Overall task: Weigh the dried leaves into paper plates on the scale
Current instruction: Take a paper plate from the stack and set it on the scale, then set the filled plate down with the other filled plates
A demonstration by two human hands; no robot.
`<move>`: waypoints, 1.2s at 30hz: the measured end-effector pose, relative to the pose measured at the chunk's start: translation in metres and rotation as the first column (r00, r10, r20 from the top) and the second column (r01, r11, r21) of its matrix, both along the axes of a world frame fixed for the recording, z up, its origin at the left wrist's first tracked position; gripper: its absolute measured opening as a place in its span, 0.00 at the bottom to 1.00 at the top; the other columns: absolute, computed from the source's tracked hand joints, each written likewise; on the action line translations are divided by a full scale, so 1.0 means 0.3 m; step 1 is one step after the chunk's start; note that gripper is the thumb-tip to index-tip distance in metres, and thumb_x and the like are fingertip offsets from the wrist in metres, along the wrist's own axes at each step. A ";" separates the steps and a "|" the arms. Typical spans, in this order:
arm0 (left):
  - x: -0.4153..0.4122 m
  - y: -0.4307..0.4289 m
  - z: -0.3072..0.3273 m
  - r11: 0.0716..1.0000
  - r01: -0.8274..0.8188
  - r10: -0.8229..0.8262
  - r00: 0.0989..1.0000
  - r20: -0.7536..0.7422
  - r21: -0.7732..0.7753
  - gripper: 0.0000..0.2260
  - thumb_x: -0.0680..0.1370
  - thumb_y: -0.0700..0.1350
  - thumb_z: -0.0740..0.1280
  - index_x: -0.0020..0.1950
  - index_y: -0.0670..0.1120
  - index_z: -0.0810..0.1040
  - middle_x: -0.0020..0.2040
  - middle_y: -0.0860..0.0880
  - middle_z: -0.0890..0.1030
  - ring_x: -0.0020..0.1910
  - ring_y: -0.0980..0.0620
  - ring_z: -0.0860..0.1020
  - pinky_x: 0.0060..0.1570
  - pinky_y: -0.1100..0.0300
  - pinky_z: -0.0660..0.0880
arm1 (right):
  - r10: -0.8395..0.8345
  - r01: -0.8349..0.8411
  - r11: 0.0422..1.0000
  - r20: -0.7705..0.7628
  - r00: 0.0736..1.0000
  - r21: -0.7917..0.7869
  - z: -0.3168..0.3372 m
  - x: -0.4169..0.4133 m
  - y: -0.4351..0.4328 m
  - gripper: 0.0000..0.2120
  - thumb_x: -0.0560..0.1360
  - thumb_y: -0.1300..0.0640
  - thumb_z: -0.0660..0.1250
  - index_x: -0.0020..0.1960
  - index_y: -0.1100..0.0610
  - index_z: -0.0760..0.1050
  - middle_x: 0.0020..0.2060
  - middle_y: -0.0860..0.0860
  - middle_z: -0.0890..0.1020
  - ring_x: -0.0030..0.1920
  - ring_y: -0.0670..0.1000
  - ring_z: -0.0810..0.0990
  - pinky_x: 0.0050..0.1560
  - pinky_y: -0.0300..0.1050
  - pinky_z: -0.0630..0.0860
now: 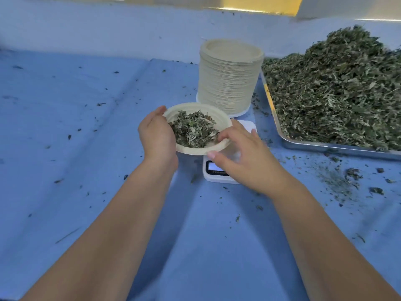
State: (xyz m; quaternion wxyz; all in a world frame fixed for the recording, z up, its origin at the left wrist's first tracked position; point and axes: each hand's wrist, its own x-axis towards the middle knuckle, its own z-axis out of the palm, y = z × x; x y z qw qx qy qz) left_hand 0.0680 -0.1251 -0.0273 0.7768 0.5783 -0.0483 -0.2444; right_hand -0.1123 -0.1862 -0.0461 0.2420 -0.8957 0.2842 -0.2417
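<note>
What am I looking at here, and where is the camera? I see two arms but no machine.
There is no machine here: these are a person's two bare arms. The single picture comes from a wide-angle camera worn on the person's head, looking forward and down.

The left hand and the right hand each grip one side of a paper plate that holds a small portion of dried leaves. The plate is tilted and sits mostly to the left of a small white digital scale; I cannot tell whether it touches the scale.

Behind it stands a tall stack of paper plates. To the right, a metal tray carries a big heap of dried leaves. Everything lies on a blue cloth strewn with leaf crumbs.
</note>
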 end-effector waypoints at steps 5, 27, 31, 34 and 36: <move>0.112 0.186 0.052 0.993 -0.110 0.108 0.992 0.060 0.031 0.17 0.79 0.37 0.58 0.55 0.51 0.83 0.56 0.48 0.85 0.56 0.47 0.83 0.59 0.46 0.81 | 0.136 -0.135 0.990 0.022 0.990 -0.038 0.059 0.123 0.101 0.18 0.73 0.32 0.64 0.55 0.43 0.72 0.60 0.44 0.72 0.66 0.45 0.70 0.75 0.55 0.55; 0.907 0.737 0.018 0.908 -0.394 0.382 0.918 0.102 0.144 0.07 0.72 0.34 0.56 0.39 0.45 0.66 0.43 0.44 0.72 0.41 0.49 0.71 0.44 0.55 0.67 | 0.232 -0.238 0.970 0.113 0.966 0.041 0.019 1.145 0.503 0.22 0.70 0.32 0.71 0.56 0.46 0.79 0.55 0.46 0.75 0.53 0.51 0.78 0.56 0.52 0.76; 1.179 0.689 -0.039 0.912 -0.344 0.301 0.931 0.205 0.221 0.06 0.75 0.30 0.58 0.44 0.39 0.72 0.42 0.44 0.68 0.40 0.49 0.66 0.36 0.60 0.68 | 0.217 -0.221 0.975 0.099 0.971 0.027 -0.039 1.434 0.455 0.21 0.71 0.34 0.71 0.56 0.47 0.79 0.56 0.48 0.76 0.55 0.53 0.79 0.55 0.50 0.76; 1.415 0.612 -0.081 0.922 -0.340 0.297 0.928 0.224 0.187 0.09 0.80 0.35 0.60 0.43 0.46 0.72 0.47 0.46 0.76 0.46 0.49 0.76 0.53 0.56 0.80 | 0.229 -0.231 0.973 0.052 0.972 0.024 -0.067 1.662 0.370 0.20 0.71 0.34 0.70 0.55 0.46 0.78 0.56 0.49 0.77 0.56 0.53 0.78 0.58 0.52 0.75; 1.553 0.547 -0.079 0.925 -0.350 0.316 0.924 0.217 0.145 0.11 0.81 0.36 0.60 0.42 0.51 0.72 0.48 0.47 0.77 0.49 0.47 0.78 0.60 0.49 0.80 | 0.223 -0.224 0.974 0.032 0.974 0.028 -0.076 1.816 0.304 0.19 0.71 0.34 0.70 0.52 0.47 0.78 0.55 0.48 0.78 0.56 0.53 0.77 0.59 0.53 0.75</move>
